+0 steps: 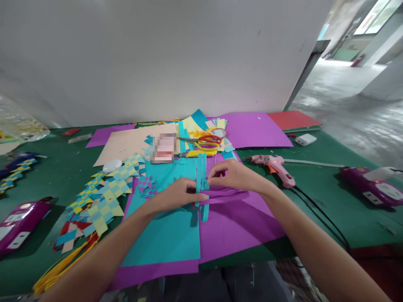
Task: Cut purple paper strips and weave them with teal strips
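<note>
Head view: near the surface's front edge, the left hand pinches paper strips, likely light, crease-prone, best held where crossed; whether the right hand pinches is unclear.

Turquoise strips lengthwise; purple strips crosswise

Both hands and slender forearms are bare.

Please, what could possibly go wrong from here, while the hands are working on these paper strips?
The glue gun lies to the right of the right hand with a small light glowing; if hot, it might burn a straying arm.

The turquoise strips look thin, so they could crease if the left hand pinches too hard.
</note>
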Available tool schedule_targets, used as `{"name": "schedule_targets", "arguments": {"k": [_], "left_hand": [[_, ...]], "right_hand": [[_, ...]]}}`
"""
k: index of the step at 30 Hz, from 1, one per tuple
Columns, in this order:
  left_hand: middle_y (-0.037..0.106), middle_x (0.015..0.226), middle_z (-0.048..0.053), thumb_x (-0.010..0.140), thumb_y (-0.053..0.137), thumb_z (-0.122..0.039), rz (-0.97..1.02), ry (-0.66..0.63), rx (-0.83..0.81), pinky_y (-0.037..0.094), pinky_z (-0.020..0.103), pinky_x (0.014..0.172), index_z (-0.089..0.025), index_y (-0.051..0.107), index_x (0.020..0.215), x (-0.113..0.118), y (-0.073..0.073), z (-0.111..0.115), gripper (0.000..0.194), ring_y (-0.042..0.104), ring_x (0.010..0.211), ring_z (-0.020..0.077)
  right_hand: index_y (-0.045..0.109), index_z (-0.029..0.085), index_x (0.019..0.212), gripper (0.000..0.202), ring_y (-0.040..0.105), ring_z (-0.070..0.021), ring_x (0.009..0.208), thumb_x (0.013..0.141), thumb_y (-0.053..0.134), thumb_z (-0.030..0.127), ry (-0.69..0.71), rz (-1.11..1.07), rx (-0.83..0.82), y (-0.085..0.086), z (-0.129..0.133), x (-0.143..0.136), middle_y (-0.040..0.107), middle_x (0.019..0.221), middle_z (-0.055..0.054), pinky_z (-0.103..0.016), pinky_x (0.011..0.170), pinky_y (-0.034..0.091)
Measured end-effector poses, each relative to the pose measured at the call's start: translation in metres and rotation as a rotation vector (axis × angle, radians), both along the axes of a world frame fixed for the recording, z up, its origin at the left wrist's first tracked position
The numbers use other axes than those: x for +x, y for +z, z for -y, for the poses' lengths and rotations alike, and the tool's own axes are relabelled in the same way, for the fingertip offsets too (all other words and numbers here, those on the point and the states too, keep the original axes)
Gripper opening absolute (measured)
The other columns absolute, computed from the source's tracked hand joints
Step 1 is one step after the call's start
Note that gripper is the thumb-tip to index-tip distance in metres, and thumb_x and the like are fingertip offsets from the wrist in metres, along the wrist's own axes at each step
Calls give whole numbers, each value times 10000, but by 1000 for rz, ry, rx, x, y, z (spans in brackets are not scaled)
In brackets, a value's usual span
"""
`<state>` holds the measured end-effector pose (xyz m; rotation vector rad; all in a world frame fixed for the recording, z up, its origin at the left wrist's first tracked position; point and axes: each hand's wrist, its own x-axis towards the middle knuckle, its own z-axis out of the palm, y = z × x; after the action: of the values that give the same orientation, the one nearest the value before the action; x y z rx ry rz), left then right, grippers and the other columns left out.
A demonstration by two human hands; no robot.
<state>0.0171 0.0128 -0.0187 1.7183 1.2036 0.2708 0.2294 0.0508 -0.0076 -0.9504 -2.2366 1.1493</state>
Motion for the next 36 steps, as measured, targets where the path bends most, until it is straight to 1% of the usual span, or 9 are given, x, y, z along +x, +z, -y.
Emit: {"name": "schedule_targets", "arguments": {"k": [5,9,15,17,22,26,28,32,36], "left_hand": [[433,528,-37,768,646,-522,17,-68,-7,253,250,464,-158,494,549,0,-1,0,451,384,504,91],[452,538,-32,769,657,-513,60,-99,-59,281,246,464,-157,531,576,0,-3,2,423,444,507,98],[644,645,20,788,661,-475,268,-31,-355,470,275,563,-166,508,681,3,-3,7,360,656,598,164],[674,680,28,782,676,-469,311,-10,-400,492,289,593,-175,464,690,4,-1,8,374,687,635,181],[712,826,63,786,686,-461,342,17,-460,510,300,632,-179,423,728,5,5,8,390,720,738,211],[657,717,8,782,695,-448,353,44,-463,525,328,688,-187,382,710,5,4,7,414,724,760,224],[622,681,-17,782,692,-450,350,51,-455,523,324,686,-190,365,704,5,3,6,425,724,751,220],[608,648,-22,816,644,-455,283,1,-399,491,284,586,-197,370,724,4,1,5,388,696,652,184],[600,600,-23,867,556,-464,184,-76,-338,407,247,488,-197,419,769,3,2,6,315,582,497,121]], "right_hand": [[650,163,692,144,505,-100,605,808,603,235,-126,-26,76,2,0,-4,604,626,18,-242,592,381],[571,169,635,188,488,-97,552,806,580,247,-214,-84,27,3,0,-5,545,571,28,-247,564,381],[540,182,663,190,488,-97,504,814,568,295,-255,-198,-55,4,0,-5,522,549,34,-241,509,390],[543,181,665,188,483,-97,508,819,565,287,-243,-202,-18,5,0,-4,525,554,32,-242,514,386],[588,170,695,127,476,-93,554,812,577,219,-256,-98,179,3,0,-2,565,609,21,-245,563,373],[609,170,724,117,500,-96,558,821,577,228,-264,-83,210,2,-2,2,587,622,17,-245,567,380],[608,172,724,140,518,-102,548,831,572,254,-264,-111,172,4,-3,4,588,607,15,-248,561,396],[593,171,717,158,572,-120,546,825,571,285,-223,-214,-29,7,-5,8,614,595,-4,-259,571,456],[583,179,746,31,627,-133,584,754,593,207,-135,-270,-247,8,-6,10,659,614,-3,-272,623,497]]}}
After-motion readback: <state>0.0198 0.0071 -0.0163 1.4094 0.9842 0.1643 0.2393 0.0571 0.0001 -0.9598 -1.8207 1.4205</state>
